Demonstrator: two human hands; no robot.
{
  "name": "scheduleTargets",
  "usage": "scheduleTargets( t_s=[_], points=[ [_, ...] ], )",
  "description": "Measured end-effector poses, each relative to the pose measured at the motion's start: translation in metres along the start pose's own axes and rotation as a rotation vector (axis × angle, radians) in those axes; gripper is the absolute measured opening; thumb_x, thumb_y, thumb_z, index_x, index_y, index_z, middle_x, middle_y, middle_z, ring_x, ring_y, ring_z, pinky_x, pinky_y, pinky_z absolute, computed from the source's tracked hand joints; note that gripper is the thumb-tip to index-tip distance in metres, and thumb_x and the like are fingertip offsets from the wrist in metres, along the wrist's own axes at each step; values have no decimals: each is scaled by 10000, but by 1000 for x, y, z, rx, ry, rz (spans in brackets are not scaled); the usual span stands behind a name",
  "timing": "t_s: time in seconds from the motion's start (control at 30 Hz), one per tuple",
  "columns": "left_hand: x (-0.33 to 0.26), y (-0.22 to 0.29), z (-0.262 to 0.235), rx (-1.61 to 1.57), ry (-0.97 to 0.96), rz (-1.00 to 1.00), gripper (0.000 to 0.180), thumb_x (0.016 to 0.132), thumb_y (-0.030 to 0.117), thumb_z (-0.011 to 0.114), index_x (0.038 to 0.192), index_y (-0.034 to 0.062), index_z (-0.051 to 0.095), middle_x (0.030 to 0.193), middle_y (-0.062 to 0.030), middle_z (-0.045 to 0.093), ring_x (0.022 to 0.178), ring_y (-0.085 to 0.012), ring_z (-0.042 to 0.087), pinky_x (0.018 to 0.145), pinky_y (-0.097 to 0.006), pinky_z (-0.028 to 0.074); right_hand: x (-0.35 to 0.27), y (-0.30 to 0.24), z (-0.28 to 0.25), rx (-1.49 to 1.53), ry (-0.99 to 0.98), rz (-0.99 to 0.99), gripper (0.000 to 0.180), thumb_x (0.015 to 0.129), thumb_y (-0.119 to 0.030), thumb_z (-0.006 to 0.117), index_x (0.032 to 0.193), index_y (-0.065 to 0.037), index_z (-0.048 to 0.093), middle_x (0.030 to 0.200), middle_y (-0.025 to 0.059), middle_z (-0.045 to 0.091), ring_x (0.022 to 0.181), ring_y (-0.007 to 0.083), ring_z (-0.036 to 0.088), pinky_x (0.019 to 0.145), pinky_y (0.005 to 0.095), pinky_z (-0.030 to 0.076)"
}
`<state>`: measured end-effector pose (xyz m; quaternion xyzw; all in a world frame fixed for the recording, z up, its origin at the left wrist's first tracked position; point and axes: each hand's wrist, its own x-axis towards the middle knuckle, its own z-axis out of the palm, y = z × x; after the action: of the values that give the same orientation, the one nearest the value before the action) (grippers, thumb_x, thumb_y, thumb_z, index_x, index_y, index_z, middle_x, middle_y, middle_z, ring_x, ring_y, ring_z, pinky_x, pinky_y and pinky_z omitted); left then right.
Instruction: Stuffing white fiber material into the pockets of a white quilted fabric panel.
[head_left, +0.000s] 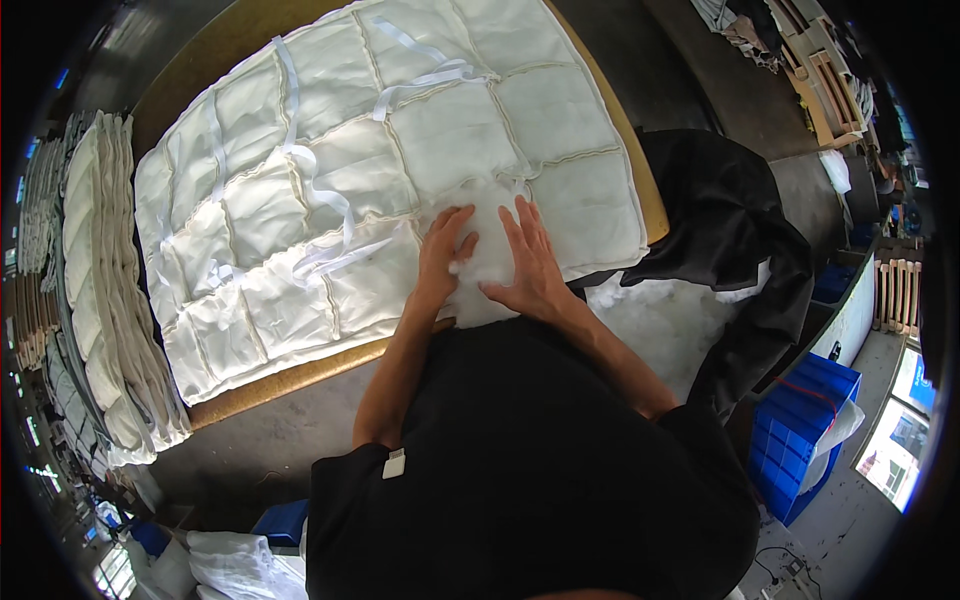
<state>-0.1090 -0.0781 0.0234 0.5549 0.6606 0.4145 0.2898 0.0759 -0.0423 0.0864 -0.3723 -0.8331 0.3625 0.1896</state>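
A white quilted panel (450, 130) lies over the tan-edged table (655, 220), divided by raised seams into squares. Several white ribbons (335, 200) trail loose across it. Fluffy white filling (485, 235) sits in a clump at the panel's near edge, between my two hands. My left hand (443, 255) rests against the clump's left side, fingers slightly bent and apart. On the other side, my right hand (530, 262) touches the filling with its fingers stretched out and thumb spread. Neither hand grips it. What lies under the clump is hidden.
More loose filling (650, 325) is heaped to my right, beside black cloth (715, 190) draped near the table's corner. A blue crate (790, 435) stands at lower right. Folded white quilted pieces (105, 290) hang or stand in a stack at the left.
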Motion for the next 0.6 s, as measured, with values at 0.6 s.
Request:
scheduleTargets(
  t_s=[0.6],
  points=[
    [55,-1,-44,733,-377,152,434,795,80,696,1219,92,604,1081,-128,625,948,-346,676,801,-470,560,5,25,18,-421,-345,-273,1007,643,-271,859,1525,-161,386,1625,128,254,1503,418,210,1139,648,290]
  ],
)
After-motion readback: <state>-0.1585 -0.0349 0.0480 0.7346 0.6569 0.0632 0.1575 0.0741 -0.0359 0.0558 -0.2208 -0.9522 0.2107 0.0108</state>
